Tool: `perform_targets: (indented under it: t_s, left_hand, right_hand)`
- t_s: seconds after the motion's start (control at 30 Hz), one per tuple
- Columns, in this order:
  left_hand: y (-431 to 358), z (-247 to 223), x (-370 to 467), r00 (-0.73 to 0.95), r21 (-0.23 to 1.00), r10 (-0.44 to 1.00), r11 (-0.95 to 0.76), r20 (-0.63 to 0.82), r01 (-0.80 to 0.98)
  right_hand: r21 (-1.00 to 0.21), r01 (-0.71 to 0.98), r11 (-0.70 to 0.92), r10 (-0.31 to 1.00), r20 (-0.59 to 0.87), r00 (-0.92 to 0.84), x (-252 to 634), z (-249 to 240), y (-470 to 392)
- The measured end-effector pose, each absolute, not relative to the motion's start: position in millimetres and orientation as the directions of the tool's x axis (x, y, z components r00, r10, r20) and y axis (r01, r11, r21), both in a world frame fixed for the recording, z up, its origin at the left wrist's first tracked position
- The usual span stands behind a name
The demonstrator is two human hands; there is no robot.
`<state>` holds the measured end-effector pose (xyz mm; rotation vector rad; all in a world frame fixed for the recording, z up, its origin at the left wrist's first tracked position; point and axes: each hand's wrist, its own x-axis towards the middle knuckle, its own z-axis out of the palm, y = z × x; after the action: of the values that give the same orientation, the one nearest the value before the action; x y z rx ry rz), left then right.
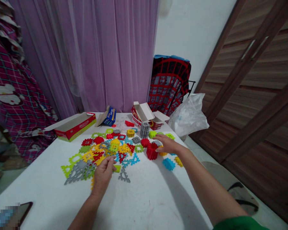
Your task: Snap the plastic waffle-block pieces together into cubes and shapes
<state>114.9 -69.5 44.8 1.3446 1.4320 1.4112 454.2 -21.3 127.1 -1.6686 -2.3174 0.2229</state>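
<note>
Toothed plastic pieces in several colours lie in a loose pile [115, 145] on the white table. My left hand [105, 171] is at the pile's near edge, fingers pinched together; what they hold, if anything, is too small to tell. A flat green piece [116, 168] lies right beside its fingertips, and a grey triangle [124, 175] is just to the right. My right hand [168, 144] hovers with fingers apart at the upper right side of a red stack [152, 151]. Behind that stands a tall grey stack [144, 130]; a blue stack [169, 164] sits nearer.
An open red box [75, 127] lies at the table's left back, with a blue box [109, 116] and another open red box [146, 115] along the back. A white plastic bag [189, 116] is at the right back. A phone [14, 215] rests at the near left.
</note>
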Motion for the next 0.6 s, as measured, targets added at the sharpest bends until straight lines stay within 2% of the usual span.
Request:
perform_targets:
  t_s: [0.07, 0.13, 0.2, 0.27, 0.37, 0.43, 0.5, 0.6]
  left_hand:
    - [-69.5, 44.4, 115.2, -0.209, 0.972, 0.962, -0.139, 0.179, 0.191]
    - [-68.3, 45.0, 114.0, -0.212, 0.972, 0.961, -0.141, 0.18, 0.187]
    - [-65.3, 47.2, 109.2, -0.237, 0.974, 0.954, -0.142, 0.182, 0.176]
    - [-60.9, 50.6, 99.3, -0.288, 0.973, 0.938, -0.147, 0.194, 0.176]
    - [-56.5, 52.7, 74.9, -0.358, 0.95, 0.899, -0.159, 0.251, 0.267]
    - [-59.2, 47.2, 55.4, -0.31, 0.888, 0.896, -0.167, 0.318, 0.429]
    - [-67.5, 34.2, 37.4, -0.144, 0.743, 0.91, -0.218, 0.389, 0.633]
    - [-84.4, 6.8, 20.2, 0.164, 0.408, 0.888, -0.352, 0.429, 0.842]
  right_hand:
    - [-0.421, 0.84, 0.342, 0.921, 0.326, -0.211, 449.6, 115.9, -33.5]
    - [-0.58, 0.748, 0.324, 0.878, 0.478, -0.01, 433.1, 96.5, -49.8]
    - [-0.705, 0.649, 0.286, 0.839, 0.512, 0.186, 405.8, 72.1, -68.5]
    - [-0.745, 0.601, 0.289, 0.841, 0.498, 0.212, 373.6, 48.7, -86.6]
    - [-0.703, 0.62, 0.349, 0.864, 0.497, 0.078, 333.5, 25.6, -107.5]
    - [-0.642, 0.66, 0.39, 0.87, 0.492, -0.036, 318.2, 19.3, -116.0]
    - [-0.577, 0.691, 0.436, 0.861, 0.49, -0.134, 310.3, 18.1, -121.2]
    - [-0.471, 0.706, 0.529, 0.817, 0.507, -0.274, 302.2, 20.1, -125.4]
